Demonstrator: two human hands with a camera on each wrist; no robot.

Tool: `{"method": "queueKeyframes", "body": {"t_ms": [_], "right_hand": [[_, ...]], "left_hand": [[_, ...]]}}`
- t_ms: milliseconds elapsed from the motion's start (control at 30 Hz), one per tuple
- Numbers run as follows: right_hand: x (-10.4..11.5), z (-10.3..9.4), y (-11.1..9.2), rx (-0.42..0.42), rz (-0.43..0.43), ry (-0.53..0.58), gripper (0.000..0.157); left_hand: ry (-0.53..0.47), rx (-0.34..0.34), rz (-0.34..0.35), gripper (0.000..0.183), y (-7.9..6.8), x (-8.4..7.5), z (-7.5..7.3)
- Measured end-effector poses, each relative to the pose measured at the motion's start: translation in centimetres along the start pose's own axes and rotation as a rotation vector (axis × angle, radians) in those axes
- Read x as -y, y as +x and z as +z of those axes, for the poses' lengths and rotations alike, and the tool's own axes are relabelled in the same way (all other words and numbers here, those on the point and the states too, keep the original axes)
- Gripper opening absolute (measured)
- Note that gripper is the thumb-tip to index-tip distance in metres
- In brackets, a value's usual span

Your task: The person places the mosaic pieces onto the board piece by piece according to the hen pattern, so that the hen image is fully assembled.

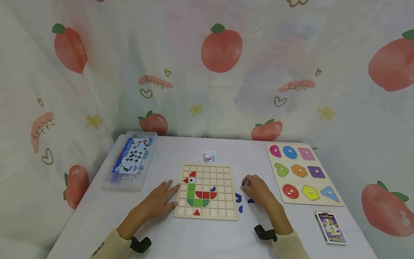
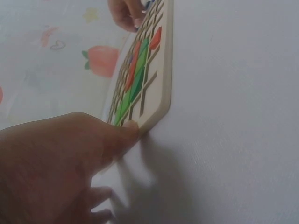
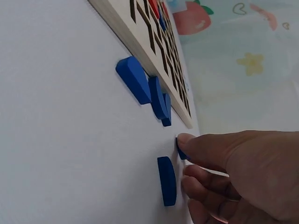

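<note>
White surface (image 1: 194,241): right hand (image 1: 257,190) pinches blue piece (image 3: 180,148), left hand (image 1: 157,200) spread beside grid board (image 1: 223,206); looks like piece pickup, next probably needs lining up over board.

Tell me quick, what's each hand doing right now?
Left hand: open, touching the edge of the pale wooden grid board.
Right hand: closed, pinching a small dark-blue piece.

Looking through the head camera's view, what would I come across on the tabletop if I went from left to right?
Clear plastic box → left hand → wooden grid board → right hand, pinching a small blue piece → shape puzzle board.
</note>
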State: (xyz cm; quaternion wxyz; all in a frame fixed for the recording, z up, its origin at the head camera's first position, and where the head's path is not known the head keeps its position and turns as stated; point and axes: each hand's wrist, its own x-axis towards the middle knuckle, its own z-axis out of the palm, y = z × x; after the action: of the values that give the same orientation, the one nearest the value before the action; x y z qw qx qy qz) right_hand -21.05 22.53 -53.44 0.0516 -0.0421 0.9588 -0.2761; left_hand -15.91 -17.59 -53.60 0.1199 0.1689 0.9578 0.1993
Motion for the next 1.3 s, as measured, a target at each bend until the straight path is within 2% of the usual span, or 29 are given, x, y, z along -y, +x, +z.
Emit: {"method": "queueKeyframes", "body": {"t_ms": [133,267,400,600,933,1300], "right_hand": [[0.6,0.5,-0.1,-0.056,-0.021,0.022,0.023],[2.3,1.1,0.0,-0.096,-0.012,0.06,0.026],[4.4,2.1,0.3,-0.084,-0.001,0.099,0.029],[6.4,3.6,0.7,-0.035,-0.038,0.125,0.026],[7.0,3.7,1.2,-0.026,-0.064,0.094,0.02],[7.2,3.8,1.4,-0.002,-0.064,0.093,0.013]], "left_hand": [[-0.005,0.002,-0.001,0.069,0.0,0.0,-0.1],[-0.01,0.004,-0.002,0.068,0.0,0.0,-0.1],[-0.011,0.002,-0.006,0.068,0.1,0.1,0.1],[-0.007,-0.005,-0.014,0.068,0.1,0.0,0.1],[-0.011,-0.005,-0.015,0.068,0.0,-0.2,-0.1],[0.009,-0.006,-0.019,0.07,0.2,0.3,0.3]]}}
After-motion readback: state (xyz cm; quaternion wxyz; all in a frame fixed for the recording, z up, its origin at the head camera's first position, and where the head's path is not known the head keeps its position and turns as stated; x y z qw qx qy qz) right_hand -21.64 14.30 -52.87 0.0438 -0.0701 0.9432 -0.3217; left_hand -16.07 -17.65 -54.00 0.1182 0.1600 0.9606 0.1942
